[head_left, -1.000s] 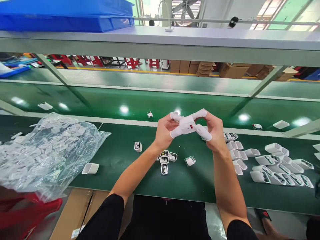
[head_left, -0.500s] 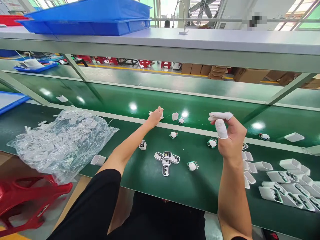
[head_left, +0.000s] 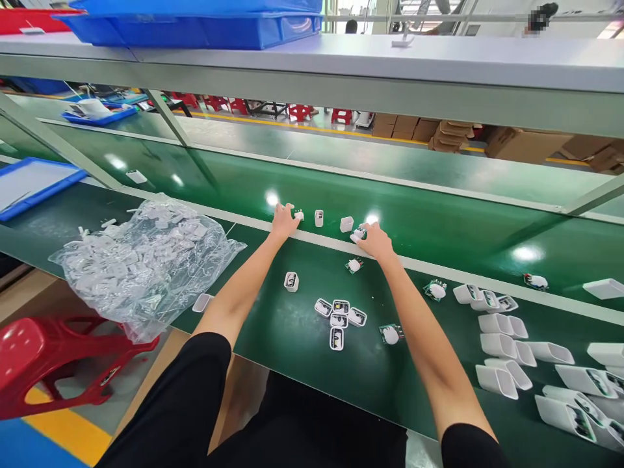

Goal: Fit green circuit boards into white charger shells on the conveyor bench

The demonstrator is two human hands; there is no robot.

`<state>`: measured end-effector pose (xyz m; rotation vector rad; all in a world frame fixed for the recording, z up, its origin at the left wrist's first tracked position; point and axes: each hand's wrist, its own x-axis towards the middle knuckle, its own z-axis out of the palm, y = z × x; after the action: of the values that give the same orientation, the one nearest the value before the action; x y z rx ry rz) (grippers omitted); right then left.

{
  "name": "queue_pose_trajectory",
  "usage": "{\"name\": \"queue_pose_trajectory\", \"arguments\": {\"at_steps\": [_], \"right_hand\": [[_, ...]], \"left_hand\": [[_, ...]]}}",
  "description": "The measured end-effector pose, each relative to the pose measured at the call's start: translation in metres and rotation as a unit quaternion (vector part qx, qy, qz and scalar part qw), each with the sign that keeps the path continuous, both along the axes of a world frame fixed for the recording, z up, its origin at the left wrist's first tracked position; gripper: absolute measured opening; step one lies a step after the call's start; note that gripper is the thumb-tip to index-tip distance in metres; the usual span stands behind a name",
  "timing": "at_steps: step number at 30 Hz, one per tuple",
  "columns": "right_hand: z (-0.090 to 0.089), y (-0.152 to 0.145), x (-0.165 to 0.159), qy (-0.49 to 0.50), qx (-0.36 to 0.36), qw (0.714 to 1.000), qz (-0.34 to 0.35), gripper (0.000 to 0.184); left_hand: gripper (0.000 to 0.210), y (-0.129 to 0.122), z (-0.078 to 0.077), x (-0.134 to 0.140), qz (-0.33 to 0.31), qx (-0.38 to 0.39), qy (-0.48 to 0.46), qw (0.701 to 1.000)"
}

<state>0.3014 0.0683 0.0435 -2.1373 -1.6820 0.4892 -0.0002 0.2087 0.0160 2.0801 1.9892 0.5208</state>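
Observation:
My left hand (head_left: 284, 221) is at the back of the green bench, its fingers apart beside a small circuit board (head_left: 299, 215) with a white round part. Whether they touch it is unclear. Just right of that stands a white plastic case (head_left: 318, 218) with dark parts inside. My right hand (head_left: 376, 241), with white finger covers, has its thumb and fingers closed around another circuit board (head_left: 360, 231), partly hidden. Between the hands is an empty-looking white case (head_left: 346, 224). Nearer me lie a circuit board (head_left: 354, 265) and a filled case (head_left: 291, 281).
A plastic bag (head_left: 156, 260) of white pieces lies on the left. Several filled cases (head_left: 339, 320) form a cluster in front. More circuit boards (head_left: 435, 290) and rows of white cases (head_left: 500, 345) are on the right. A shelf (head_left: 341, 62) with blue trays (head_left: 205, 29) spans above.
My left hand has moved left, off the white case, which now stands uncovered. My right hand has come down and left from its raised place to the circuit board. The view has shifted.

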Motion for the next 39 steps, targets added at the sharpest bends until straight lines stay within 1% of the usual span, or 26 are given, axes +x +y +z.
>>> {"name": "queue_pose_trajectory", "arguments": {"at_steps": [2,4,8,11,13,15,17,19,21,24,26,27,28,32,34,36,37,38,39], "right_hand": [[-0.013,0.014,-0.007,0.018,-0.004,1.0,-0.004,0.04],[-0.022,0.022,-0.009,0.044,0.004,0.999,-0.012,0.038],[-0.032,0.033,-0.004,0.128,0.031,0.991,-0.038,0.037],[-0.03,0.043,0.0,0.222,0.052,0.972,-0.056,0.033],[-0.025,0.051,-0.003,0.282,0.067,0.955,-0.06,0.031],[-0.018,0.061,-0.011,0.324,0.08,0.941,-0.054,0.031],[-0.012,0.069,-0.024,0.345,0.089,0.933,-0.043,0.035],[-0.007,0.077,-0.038,0.343,0.091,0.934,-0.032,0.039],[-0.004,0.081,-0.051,0.32,0.088,0.943,-0.02,0.042],[0.001,0.082,-0.064,0.25,0.077,0.965,0.015,0.044],[0.004,0.081,-0.071,0.192,0.07,0.978,0.053,0.052],[0.006,0.081,-0.074,0.164,0.065,0.982,0.073,0.055],[0.008,0.082,-0.078,0.139,0.059,0.984,0.091,0.053],[0.013,0.085,-0.095,0.072,0.039,0.988,0.133,0.019],[0.017,0.081,-0.099,0.06,0.046,0.987,0.145,0.013],[0.025,0.068,-0.098,0.06,0.064,0.983,0.159,0.01],[0.03,0.057,-0.094,0.062,0.074,0.981,0.166,0.008],[0.037,0.043,-0.09,0.069,0.087,0.978,0.178,0.007],[0.045,0.026,-0.085,0.084,0.103,0.971,0.197,0.007]], "left_hand": [[0.032,0.006,-0.008,-0.011,-0.016,-0.012,-0.016,1.0],[0.028,0.012,-0.013,-0.019,-0.036,-0.015,-0.031,0.999],[0.037,0.02,-0.015,-0.027,-0.052,-0.01,-0.063,0.997],[0.032,0.023,-0.01,-0.029,-0.031,-0.004,-0.098,0.995],[0.026,0.018,-0.006,-0.031,-0.005,0.005,-0.129,0.992],[0.024,0.004,-0.003,-0.035,0.013,0.019,-0.166,0.986],[0.029,-0.02,-0.003,-0.042,0.01,0.03,-0.202,0.979],[0.037,-0.05,-0.009,-0.05,-0.009,0.03,-0.227,0.973],[0.043,-0.082,-0.017,-0.061,-0.033,0.02,-0.241,0.97],[0.046,-0.124,-0.029,-0.076,-0.054,0.012,-0.248,0.967],[0.051,-0.142,-0.034,-0.083,-0.055,0.015,-0.249,0.967],[0.053,-0.149,-0.035,-0.084,-0.054,0.018,-0.25,0.967],[0.054,-0.154,-0.035,-0.085,-0.053,0.019,-0.25,0.967],[0.053,-0.158,-0.031,-0.082,-0.058,0.018,-0.254,0.965],[0.054,-0.156,-0.027,-0.081,-0.056,0.019,-0.264,0.963],[0.049,-0.158,-0.019,-0.082,-0.044,0.033,-0.279,0.959],[0.045,-0.161,-0.012,-0.081,-0.036,0.046,-0.286,0.956],[0.041,-0.165,-0.003,-0.079,-0.035,0.064,-0.294,0.953],[0.04,-0.17,0.009,-0.075,-0.048,0.084,-0.302,0.948]]}}
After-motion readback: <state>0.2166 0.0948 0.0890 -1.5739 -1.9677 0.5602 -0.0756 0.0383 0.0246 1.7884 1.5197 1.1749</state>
